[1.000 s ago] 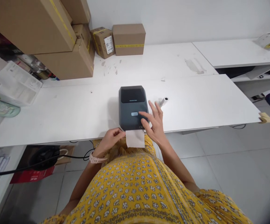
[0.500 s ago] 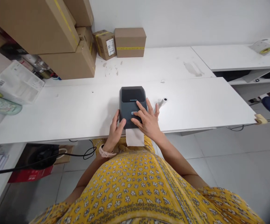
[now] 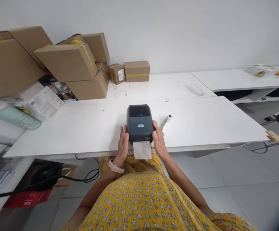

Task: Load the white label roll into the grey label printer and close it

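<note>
A dark grey label printer (image 3: 140, 130) sits near the front edge of the white table, its light blue button facing up. From its front slot a strip of white paper (image 3: 142, 150) hangs over the table edge. My left hand (image 3: 123, 144) grips the printer's left side, thumb at the front corner and fingers along the side. On the opposite side my right hand (image 3: 159, 141) holds it in the same way. Just right of the printer lies a small white paper roll (image 3: 169, 117) with a dark core.
Cardboard boxes (image 3: 85, 88) are stacked at the back left, with a smaller box (image 3: 137, 71) by the wall. A mint green bottle (image 3: 21, 117) lies at the far left. Black cables (image 3: 91, 173) hang below the table (image 3: 202, 125). Another white table stands at the right.
My right hand has left the printer's top and button and now holds its right side. My left hand stays on the left side. The view has tilted upward.
</note>
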A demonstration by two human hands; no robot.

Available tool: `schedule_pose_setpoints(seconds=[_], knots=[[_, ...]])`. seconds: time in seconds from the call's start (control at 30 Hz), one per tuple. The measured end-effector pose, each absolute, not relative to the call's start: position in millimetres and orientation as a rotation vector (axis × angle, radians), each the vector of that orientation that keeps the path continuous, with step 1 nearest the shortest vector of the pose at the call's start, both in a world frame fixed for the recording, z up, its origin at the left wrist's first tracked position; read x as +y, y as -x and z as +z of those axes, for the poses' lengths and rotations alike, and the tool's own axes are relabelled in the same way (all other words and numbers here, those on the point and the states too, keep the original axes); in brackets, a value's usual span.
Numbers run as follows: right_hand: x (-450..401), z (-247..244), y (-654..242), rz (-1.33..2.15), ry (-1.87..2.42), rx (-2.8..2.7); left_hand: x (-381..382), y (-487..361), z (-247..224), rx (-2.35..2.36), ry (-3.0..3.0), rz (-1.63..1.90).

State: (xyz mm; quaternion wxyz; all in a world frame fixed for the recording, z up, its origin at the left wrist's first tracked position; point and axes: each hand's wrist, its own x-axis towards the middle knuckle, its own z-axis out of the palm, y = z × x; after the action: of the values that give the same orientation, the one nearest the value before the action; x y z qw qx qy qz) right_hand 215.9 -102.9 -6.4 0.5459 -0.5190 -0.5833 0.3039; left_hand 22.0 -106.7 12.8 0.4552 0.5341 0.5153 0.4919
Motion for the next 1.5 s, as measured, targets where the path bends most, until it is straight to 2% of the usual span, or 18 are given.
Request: schedule_pose_setpoints(seconds=[0.17, 0.27, 0.37, 0.57, 0.77, 0.93, 1.13, 1.37, 1.5], knots=[[-80, 29, -224, 0.556, 1.187, -1.495, -81, -17, 35, 1.209, -1.388, 1.331], [-44, 67, -226, 0.445, 1.116, -1.571, -48, -12, 50, 1.156, -1.443, 1.405], [3, 106, -224, 0.415, 1.093, -1.569, -17, -9, 53, 1.293, -1.476, 1.408], [86, 144, -222, 0.371, 1.279, -1.538, -1, -10, 37, 1.748, -1.686, 0.697], [122, 148, -228, 0.400, 1.330, -1.579, 2, -11, 45, 1.786, -1.751, 0.452], [76, 136, -223, 0.013, 1.119, -1.702, 4, -13, 49, 1.828, -1.799, 0.366], [38, 90, -214, 0.580, 1.282, -2.577, 3, -17, 47, 1.857, -1.836, 0.284], [76, 70, -196, 0.803, 1.368, -2.762, 3, -18, 49, 1.851, -1.922, 0.201], [71, 90, -226, 1.143, 0.950, -2.602, 4, -16, 46, 1.848, -1.948, 0.198]])
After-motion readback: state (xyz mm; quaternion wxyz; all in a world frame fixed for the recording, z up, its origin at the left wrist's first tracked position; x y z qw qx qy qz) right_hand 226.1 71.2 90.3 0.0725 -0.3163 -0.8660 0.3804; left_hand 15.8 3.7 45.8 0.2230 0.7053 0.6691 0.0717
